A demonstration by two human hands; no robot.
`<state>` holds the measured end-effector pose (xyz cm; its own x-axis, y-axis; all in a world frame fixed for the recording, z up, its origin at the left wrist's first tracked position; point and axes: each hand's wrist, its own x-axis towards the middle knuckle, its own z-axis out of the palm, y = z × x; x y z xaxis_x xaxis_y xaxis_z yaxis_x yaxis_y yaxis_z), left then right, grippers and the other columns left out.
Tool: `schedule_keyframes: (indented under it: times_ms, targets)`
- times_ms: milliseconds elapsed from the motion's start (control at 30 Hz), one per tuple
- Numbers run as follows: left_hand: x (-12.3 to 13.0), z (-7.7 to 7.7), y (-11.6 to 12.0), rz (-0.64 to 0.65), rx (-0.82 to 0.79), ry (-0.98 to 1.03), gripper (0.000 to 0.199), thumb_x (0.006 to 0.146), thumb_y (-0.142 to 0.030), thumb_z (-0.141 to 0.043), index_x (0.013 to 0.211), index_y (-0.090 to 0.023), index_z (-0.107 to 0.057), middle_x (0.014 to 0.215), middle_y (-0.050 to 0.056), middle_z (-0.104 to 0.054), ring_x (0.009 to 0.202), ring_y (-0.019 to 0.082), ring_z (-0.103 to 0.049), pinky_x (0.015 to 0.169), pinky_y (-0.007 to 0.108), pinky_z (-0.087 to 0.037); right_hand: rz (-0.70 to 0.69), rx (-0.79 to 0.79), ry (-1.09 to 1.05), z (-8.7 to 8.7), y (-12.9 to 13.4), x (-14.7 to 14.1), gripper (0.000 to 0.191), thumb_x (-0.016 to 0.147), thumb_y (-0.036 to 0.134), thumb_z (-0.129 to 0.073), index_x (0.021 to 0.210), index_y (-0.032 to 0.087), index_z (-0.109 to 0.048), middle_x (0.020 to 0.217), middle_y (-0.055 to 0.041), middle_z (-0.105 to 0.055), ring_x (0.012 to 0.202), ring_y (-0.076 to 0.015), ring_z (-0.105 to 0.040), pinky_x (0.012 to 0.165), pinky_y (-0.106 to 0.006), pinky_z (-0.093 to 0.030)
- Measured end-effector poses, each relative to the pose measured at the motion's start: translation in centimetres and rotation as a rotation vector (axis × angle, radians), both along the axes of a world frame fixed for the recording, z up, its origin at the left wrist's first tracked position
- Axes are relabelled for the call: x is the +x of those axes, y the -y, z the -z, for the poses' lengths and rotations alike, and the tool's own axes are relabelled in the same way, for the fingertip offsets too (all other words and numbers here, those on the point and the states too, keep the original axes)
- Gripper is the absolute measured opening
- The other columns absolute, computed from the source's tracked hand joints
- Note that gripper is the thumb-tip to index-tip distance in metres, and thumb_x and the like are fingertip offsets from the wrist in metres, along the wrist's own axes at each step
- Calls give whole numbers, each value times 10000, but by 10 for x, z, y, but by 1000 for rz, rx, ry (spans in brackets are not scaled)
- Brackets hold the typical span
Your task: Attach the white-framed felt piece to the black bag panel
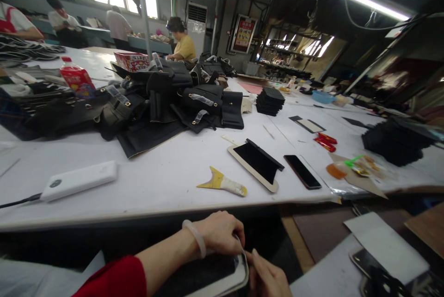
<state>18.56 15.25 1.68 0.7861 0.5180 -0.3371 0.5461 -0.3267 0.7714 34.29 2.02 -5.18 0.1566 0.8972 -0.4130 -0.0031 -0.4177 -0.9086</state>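
My left hand point(222, 232), with a pale bangle at the wrist and a red sleeve, is closed over the upper edge of a black bag piece with a cream border point(240, 270). My right hand point(268, 276) pinches the same piece at its rounded corner. The piece is at the table's near edge; its lower part runs out of the frame. A similar bag piece point(255, 160), black inside with a cream rim, lies on the table ahead. Near it are a yellow forked tool with a wrapped handle point(224, 182) and a smartphone point(302, 172).
A white power bank point(81, 180) with a cable lies at left on the white table point(156, 186). Black leather bags point(204, 102) are heaped behind it. Stacked black pieces point(395, 142) stand at right. Beside me is a lower surface with a white sheet point(386, 246). Several people sit or stand farther back.
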Motion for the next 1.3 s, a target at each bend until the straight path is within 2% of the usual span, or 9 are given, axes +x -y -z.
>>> schedule_keyframes:
  times_ms: [133,233,333,533,700,800,967,1167,1300]
  targets:
    - [-3,-2,5,-8,0,-39,400,574,-428,-698,941,-269,-698,861,13,-712,794,238,-648,706,326,-510,172,37,-374,19,-5,-7,403,667,565,-780,767,180,-712,656,8,-583,636,-119,-515,649,-212,-433]
    - [-4,-3,8,-12,17,-57,470,527,-401,-724,976,-271,-674,960,32,-707,863,279,-641,777,389,-510,255,-6,-525,35,-5,-23,468,635,624,-774,867,217,-753,841,-35,-681,851,-208,-619,777,-284,-496]
    - [-4,-8,11,-11,24,-66,470,536,-388,-719,985,-268,-654,986,37,-691,864,282,-636,759,388,-513,295,-66,-615,43,-4,-34,562,613,678,-758,979,251,-753,905,-36,-715,988,-253,-633,896,-351,-493]
    - [-4,-10,16,-7,33,-49,425,562,-345,-673,976,-259,-622,1000,33,-655,883,274,-624,760,379,-516,156,-170,-649,37,-5,-32,667,699,720,-660,1028,145,-735,902,-98,-726,1024,-295,-639,882,-390,-515]
    - [-7,-4,19,-29,1,-43,435,575,-363,-671,997,-280,-599,990,13,-641,887,253,-618,746,352,-508,106,-209,-775,44,-6,-28,668,704,685,-683,1111,156,-707,930,-97,-723,1006,-304,-646,854,-398,-526]
    - [-8,-2,20,-37,-5,-41,438,577,-361,-667,1002,-283,-593,990,6,-634,884,245,-615,733,338,-500,66,-192,-822,40,-6,-28,604,741,643,-681,1109,165,-711,958,-93,-717,1015,-283,-639,862,-367,-519]
    - [-8,-3,23,-40,8,-30,412,579,-353,-654,978,-275,-588,969,5,-626,872,247,-609,736,347,-502,56,-86,-653,17,-8,-26,569,732,639,-688,1027,156,-738,868,-76,-701,884,-239,-641,824,-323,-501]
    - [-7,-1,21,-9,23,16,414,591,-314,-630,993,-225,-590,1014,52,-611,876,262,-599,763,376,-516,-133,29,-87,-7,-13,-14,581,759,692,-605,765,116,-684,704,-28,-570,691,-157,-516,642,-251,-420]
    - [-8,2,14,45,-37,93,558,628,-281,-640,1177,-200,-584,1116,83,-630,977,266,-616,872,372,-510,-268,60,182,-21,-19,-12,562,872,650,-458,786,122,-633,783,-39,-560,756,-163,-514,660,-242,-411]
